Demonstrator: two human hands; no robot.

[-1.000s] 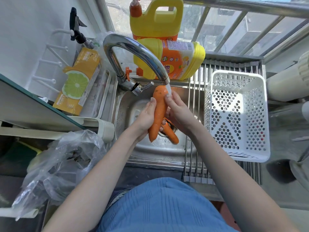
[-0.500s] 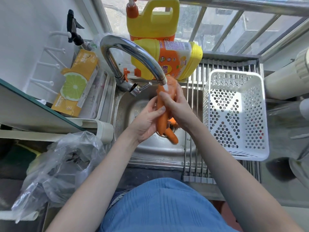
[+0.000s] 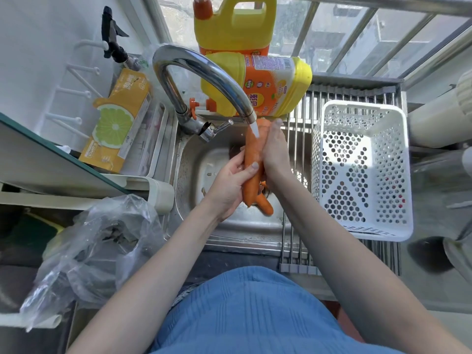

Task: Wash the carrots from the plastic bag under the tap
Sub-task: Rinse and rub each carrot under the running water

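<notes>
A big carrot point(image 3: 251, 169) is held up on end under the tap point(image 3: 204, 72), over the sink point(image 3: 194, 175). Water point(image 3: 254, 129) runs from the spout onto its top part. The left hand point(image 3: 229, 182) is curled around the lower half, with the thumb pressed on the front. The right hand point(image 3: 274, 146) lies flat and nearly open against the carrot's right side, fingers pointing up toward the fat end. So both hands touch the same carrot, one gripping and one rubbing.

A second carrot point(image 3: 264, 204) lies in the bottom of the sink, near the drain, just under the one being washed. The plastic bag point(image 3: 102, 246) sits crumpled on the table to the left. I cannot tell if any more carrots are inside it.

To do this step well, I think the left hand should keep a firm hold, because a wet carrot gets slippery. The right hand can rub up and down while the left hand turns the carrot a little at a time, so every side gets water. The thin tip at the bottom looks out of the stream, so it may need to be lifted into it or flipped over.

A white basket point(image 3: 362, 175) stands on the rack to the right. It looks like a good spot for clean carrots.
</notes>
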